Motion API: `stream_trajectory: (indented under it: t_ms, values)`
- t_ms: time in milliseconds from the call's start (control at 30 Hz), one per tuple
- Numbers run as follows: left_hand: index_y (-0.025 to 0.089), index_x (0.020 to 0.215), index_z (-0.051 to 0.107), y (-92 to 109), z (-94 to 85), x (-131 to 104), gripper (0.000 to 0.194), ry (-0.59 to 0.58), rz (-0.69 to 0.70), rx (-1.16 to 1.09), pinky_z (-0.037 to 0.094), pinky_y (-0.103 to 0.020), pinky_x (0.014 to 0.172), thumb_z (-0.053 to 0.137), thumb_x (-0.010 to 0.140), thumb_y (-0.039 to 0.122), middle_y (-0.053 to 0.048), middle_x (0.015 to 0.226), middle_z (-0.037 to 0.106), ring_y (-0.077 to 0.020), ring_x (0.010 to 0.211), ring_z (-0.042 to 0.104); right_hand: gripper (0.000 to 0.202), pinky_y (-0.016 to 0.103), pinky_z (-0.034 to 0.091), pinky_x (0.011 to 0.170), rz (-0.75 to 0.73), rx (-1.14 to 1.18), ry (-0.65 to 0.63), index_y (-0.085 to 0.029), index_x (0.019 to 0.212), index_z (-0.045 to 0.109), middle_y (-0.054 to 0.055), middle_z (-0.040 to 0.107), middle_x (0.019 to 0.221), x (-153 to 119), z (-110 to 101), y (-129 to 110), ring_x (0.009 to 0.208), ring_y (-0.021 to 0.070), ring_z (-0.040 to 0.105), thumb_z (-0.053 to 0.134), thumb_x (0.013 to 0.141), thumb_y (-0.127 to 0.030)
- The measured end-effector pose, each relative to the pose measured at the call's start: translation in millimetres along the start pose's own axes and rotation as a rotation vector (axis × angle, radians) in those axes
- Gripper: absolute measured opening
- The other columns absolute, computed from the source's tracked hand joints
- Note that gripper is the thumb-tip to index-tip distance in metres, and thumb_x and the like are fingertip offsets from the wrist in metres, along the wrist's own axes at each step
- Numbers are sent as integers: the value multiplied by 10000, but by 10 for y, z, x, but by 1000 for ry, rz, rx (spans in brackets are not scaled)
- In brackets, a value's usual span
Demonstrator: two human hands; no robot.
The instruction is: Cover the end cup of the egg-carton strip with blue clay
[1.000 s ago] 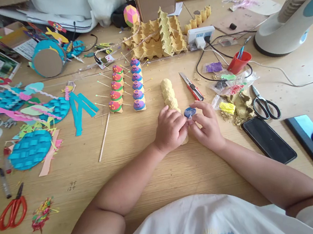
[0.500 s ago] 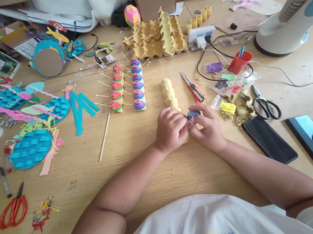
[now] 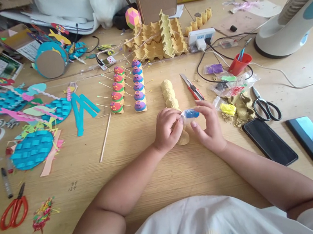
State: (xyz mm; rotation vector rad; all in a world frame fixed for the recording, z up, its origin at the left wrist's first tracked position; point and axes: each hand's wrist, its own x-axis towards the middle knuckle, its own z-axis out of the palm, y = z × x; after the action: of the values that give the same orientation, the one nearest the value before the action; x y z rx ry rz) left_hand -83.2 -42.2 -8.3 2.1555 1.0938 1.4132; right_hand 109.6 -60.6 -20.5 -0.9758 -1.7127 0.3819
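A small clear packet with blue clay (image 3: pixel 191 113) is between my hands. My left hand (image 3: pixel 169 129) is closed on the wrapper's left end. Beside the packet's right end, my right hand (image 3: pixel 210 126) has its thumb and fingers apart, the index finger close to the blue clay. Under and behind my hands lies a pale yellow egg-carton strip (image 3: pixel 168 91) of several bumps, partly hidden by my left hand. Further left stand two painted strips with faces and pins, one red and green (image 3: pixel 117 86), one purple and blue (image 3: pixel 138 81).
A box cutter (image 3: pixel 192 86), a yellow clay packet (image 3: pixel 228 109), black-handled scissors (image 3: pixel 266 107) and two phones (image 3: pixel 269 141) lie to the right. A red cup (image 3: pixel 239 65) stands behind them. Blue woven crafts (image 3: pixel 33 149) and red scissors (image 3: pixel 13 210) are at the left.
My right hand's fingers have spread and moved slightly right from my left hand. More of the blue packet and the strip's near end now shows.
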Motion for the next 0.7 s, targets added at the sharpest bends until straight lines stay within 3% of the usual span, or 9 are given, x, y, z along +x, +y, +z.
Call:
stream_trajectory:
  t_ms: [100,200,267,367,700]
  values:
    - [254,876,613,-3,1,1,253,-11,26,-61,561,-474,1020,508,1094,330,-74,1044,794,-245,1079,704,399,474,651,996,189,257,-33,-306,1415,568,132,684,1379,8,40,77,1252,283,708,651,1071,-489]
    - [256,912,620,-12,1,-5,209,11,67,-62,561,-470,1039,530,1094,305,-66,1061,783,-239,1109,698,370,343,652,766,359,474,-101,-303,1262,598,38,722,1082,35,66,119,886,190,722,721,1026,-560]
    - [257,977,624,-31,3,-10,141,62,36,-30,566,-466,1051,571,1088,327,-70,1102,773,-234,1126,702,379,302,623,702,427,555,-98,-296,1145,600,-9,698,954,55,72,123,769,154,685,805,967,-561]
    - [254,1068,626,-82,7,-19,112,156,-12,50,572,-466,1084,640,1070,365,-94,1192,740,-236,1182,700,425,297,615,707,484,607,-61,-292,1063,585,-35,691,893,77,73,120,720,136,673,873,907,-564]
    - [272,999,753,-163,39,-45,30,231,49,147,508,-465,1193,751,1021,291,-61,1265,680,-228,1298,617,543,228,461,585,661,697,-8,-270,959,554,-80,582,709,108,71,52,608,101,531,932,816,-632]
